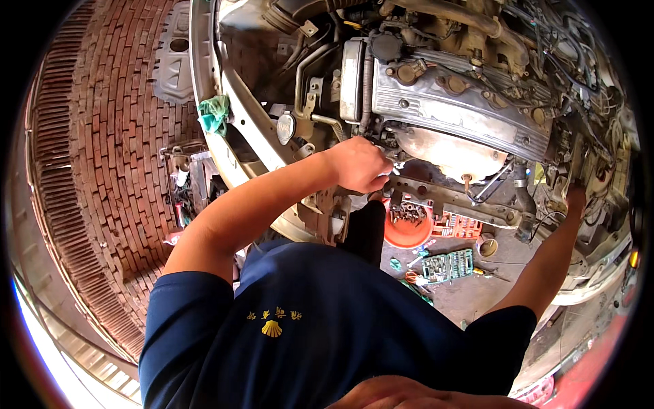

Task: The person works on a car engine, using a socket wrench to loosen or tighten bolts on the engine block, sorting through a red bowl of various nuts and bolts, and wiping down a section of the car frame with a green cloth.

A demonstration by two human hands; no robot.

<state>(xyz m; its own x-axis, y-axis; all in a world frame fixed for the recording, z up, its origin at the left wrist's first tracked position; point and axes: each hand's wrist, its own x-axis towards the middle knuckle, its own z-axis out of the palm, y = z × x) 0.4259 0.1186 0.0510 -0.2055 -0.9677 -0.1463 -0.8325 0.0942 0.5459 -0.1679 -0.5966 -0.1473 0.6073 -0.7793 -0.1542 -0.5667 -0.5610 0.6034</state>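
Note:
My left hand [362, 165] is closed in a fist at the front left corner of the engine [436, 99], just left of the shiny exhaust heat shield [453, 153]. A small pale bit shows at its fingers, but what they grip is too small and hidden to name. Far to the right, my right hand [576, 195] reaches in among the hoses and wires at the side of the engine bay. Its fingers are hidden there. Between my arms, a metal crossmember [463, 200] runs below the heat shield.
Beneath the crossmember, an orange-red basin [407, 236] holds loose metal parts. Near it lie a red tool case [458, 225], a green-edged socket set [447, 266] and a round tin [486, 246]. A green cloth [214, 114] hangs on the left fender [255, 116], beside brickwork [126, 129].

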